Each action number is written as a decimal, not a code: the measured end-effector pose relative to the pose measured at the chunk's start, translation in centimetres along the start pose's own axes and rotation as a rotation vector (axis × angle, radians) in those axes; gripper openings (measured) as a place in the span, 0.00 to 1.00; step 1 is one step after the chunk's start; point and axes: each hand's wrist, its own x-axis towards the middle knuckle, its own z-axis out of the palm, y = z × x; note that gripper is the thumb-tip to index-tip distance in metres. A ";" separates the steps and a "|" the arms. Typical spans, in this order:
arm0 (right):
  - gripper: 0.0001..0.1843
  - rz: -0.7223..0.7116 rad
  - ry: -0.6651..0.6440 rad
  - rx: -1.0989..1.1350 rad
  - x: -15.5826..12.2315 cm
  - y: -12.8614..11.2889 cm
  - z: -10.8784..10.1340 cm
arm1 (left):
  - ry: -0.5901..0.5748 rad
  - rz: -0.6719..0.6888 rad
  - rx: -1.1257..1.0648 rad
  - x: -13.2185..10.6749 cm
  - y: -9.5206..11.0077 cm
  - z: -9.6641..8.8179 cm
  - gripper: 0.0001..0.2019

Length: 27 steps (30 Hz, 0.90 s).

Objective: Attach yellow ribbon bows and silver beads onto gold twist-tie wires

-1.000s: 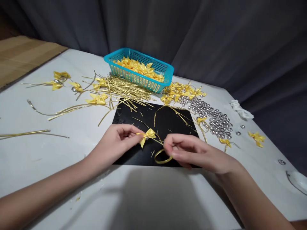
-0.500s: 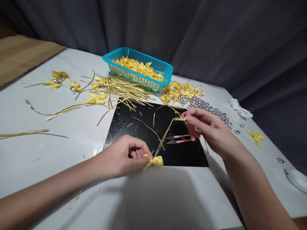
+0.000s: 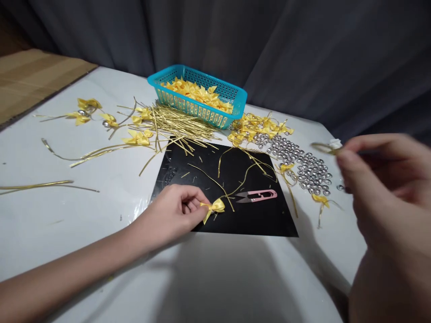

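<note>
Left hand (image 3: 177, 210) pinches yellow bow (image 3: 217, 206) – right hand (image 3: 390, 193) grips gold strand (image 3: 323, 148).

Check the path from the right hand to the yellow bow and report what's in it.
Nothing visible blocks it outright. Between the right hand and the yellow bow, pink-handled snips lie flat on the black mat. The right hand seems raised, so it could probably pass above them.
</note>
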 end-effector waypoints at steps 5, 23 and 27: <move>0.09 0.064 -0.893 0.279 -2.1 -2.4 2.8 | -0.003 0.021 0.025 -0.1 0.1 -0.1 0.08; 0.08 0.143 -0.628 0.179 -5.2 -2.5 8.5 | -0.065 0.031 0.001 0.0 -0.3 -0.1 0.11; 0.07 0.166 -0.653 0.195 -5.0 -2.5 8.4 | -0.052 0.009 -0.019 0.0 -0.4 -0.2 0.09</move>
